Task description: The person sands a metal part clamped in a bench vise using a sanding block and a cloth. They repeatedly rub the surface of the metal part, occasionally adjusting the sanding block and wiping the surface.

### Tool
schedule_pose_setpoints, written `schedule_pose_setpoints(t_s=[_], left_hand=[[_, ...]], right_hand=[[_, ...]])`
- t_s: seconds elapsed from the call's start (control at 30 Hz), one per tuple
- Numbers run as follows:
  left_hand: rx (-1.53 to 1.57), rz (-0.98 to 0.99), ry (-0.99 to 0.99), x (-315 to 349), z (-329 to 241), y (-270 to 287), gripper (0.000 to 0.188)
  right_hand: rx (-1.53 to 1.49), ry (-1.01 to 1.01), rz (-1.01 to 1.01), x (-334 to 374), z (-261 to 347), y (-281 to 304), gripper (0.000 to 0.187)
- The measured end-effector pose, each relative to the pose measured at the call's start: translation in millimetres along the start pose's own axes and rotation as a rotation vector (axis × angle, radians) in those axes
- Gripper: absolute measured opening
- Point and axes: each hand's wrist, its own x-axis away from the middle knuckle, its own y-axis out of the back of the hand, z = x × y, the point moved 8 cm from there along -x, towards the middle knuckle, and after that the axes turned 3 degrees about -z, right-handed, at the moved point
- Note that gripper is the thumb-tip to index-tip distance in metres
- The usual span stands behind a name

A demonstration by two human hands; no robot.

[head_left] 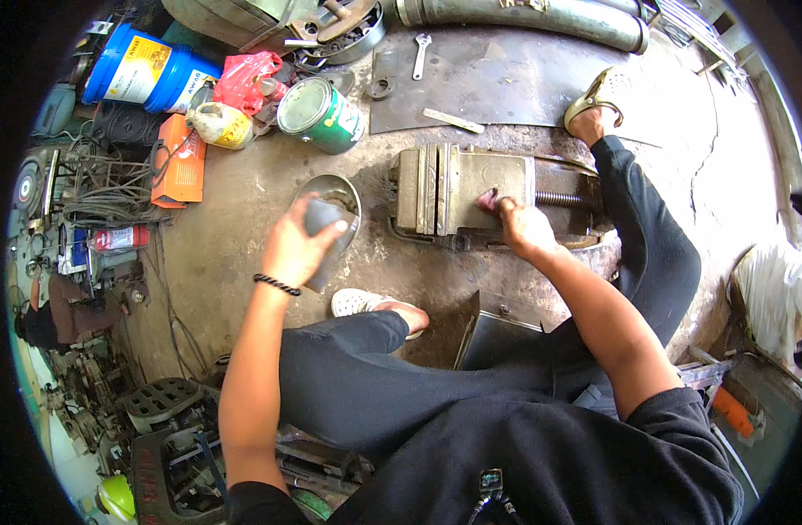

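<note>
My left hand (293, 245) is closed around a smooth grey piece (325, 234) with a rounded top and a flat lower part; its kind is unclear. Just behind it a round metal bowl (352, 194) stands on the floor, partly hidden by the hand. To the right lies a large metal machine vise (471, 166), its jaws nearly together and its threaded screw (563, 199) showing. Over the vise body, my right hand (530, 231) pinches a small reddish-pink rag (488, 201) against the top surface.
A green paint can (320, 115), blue buckets (139, 70), a yellow-white jug (219, 125) and an orange machine (179, 162) stand at left. A wrench (421, 57) and a steel strip (453, 121) lie on a sheet metal plate (515, 79). A metal box (497, 332) sits between my legs.
</note>
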Motion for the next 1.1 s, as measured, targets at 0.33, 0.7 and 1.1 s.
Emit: schedule_pose_setpoints(t_s=[0.33, 0.7, 1.1], left_hand=[[-0.250, 0.099, 0.088, -54, 16, -151, 0.081], [0.187, -0.440, 0.134, -52, 81, -242, 0.080], [0.054, -0.474, 0.118, -191, 34, -246, 0.087]], right_hand=[[-0.083, 0.044, -0.491, -41, -1, 11, 0.044], [0.139, -0.198, -0.566, -73, -18, -8, 0.057], [0.230, -0.176, -0.563, -78, -14, -12, 0.055]])
